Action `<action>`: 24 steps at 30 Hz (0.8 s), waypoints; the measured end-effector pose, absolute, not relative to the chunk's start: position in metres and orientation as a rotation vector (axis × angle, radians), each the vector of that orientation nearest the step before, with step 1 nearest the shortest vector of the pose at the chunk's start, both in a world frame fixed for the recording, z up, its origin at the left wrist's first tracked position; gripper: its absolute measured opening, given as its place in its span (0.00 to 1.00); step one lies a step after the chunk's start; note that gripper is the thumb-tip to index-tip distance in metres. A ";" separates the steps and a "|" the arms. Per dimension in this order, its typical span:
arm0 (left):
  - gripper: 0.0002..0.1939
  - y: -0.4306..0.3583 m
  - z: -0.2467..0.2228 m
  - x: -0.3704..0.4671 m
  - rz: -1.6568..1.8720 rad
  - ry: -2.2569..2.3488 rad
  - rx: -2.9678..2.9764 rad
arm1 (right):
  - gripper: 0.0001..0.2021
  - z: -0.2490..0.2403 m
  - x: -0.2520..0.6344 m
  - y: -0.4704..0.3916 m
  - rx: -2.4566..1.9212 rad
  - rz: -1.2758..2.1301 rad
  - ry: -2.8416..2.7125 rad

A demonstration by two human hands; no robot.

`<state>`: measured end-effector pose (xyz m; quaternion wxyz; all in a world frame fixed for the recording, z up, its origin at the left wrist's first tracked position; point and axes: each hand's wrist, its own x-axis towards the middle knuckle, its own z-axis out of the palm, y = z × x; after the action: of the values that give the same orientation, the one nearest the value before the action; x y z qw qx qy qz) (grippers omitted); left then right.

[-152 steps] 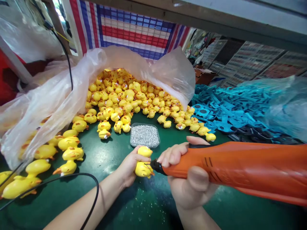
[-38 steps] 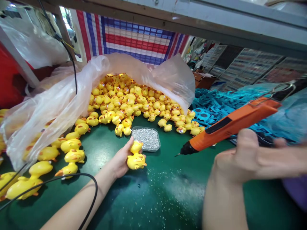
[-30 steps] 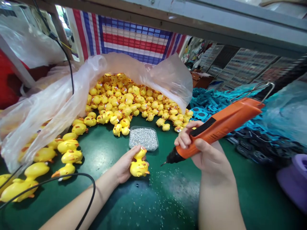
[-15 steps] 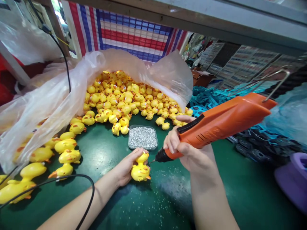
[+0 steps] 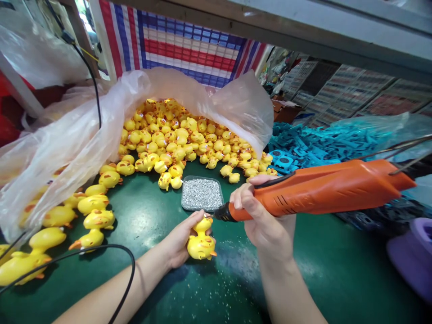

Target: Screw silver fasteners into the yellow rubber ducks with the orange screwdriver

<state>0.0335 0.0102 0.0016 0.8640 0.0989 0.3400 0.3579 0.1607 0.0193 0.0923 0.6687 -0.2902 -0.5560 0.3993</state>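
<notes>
My left hand is closed around a yellow toy duck, held above the green tabletop with its head end toward me. In my right hand is an orange electric screwdriver, lying nearly level with its black nose pointing left. Its thin bit reaches the far end of the duck, beside my left fingertips; whether a screw sits on the tip is too small to tell. Just beyond both hands stands a clear plastic tray filled with small silvery screws.
A large heap of yellow ducks spills from a clear plastic bag at the back. More ducks line the left side. A black cable crosses my left forearm. Turquoise parts and a purple object lie at the right.
The screwdriver has tilted from slanting to nearly level, and its tip has moved up and left onto the duck's far end. The duck has shifted slightly right.
</notes>
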 end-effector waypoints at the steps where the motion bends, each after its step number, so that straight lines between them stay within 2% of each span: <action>1: 0.12 0.010 0.002 0.034 0.754 0.713 0.202 | 0.13 0.093 0.160 0.018 -0.657 0.889 -1.248; 8: 0.12 0.006 0.002 0.033 0.783 0.663 0.264 | 0.13 0.086 0.157 0.014 -0.674 0.901 -1.240; 15: 0.18 0.001 0.007 0.030 0.788 0.634 0.431 | 0.10 0.076 0.153 0.012 -0.635 0.912 -1.294; 24: 0.15 0.003 0.004 0.032 0.784 0.674 0.342 | 0.11 0.079 0.149 0.013 -0.716 0.926 -1.234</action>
<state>0.0324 0.0028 0.0045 0.8553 0.1628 0.3207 0.3729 0.1490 0.0131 0.0785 0.6600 -0.3162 -0.5451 0.4090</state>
